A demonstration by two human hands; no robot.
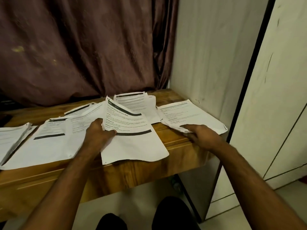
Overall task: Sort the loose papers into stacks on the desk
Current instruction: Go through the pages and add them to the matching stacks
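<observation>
While my left hand (98, 133) pinches the lifted sheet (127, 130) at mid-desk (176, 138), my right hand (201, 135) rests flat-fingered on the right-hand stack (191, 113), holding nothing.

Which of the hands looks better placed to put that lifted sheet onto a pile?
The left hand, probably: its thumb and fingers already grip the lifted sheet. The right hand rests on the right-hand stack.
</observation>
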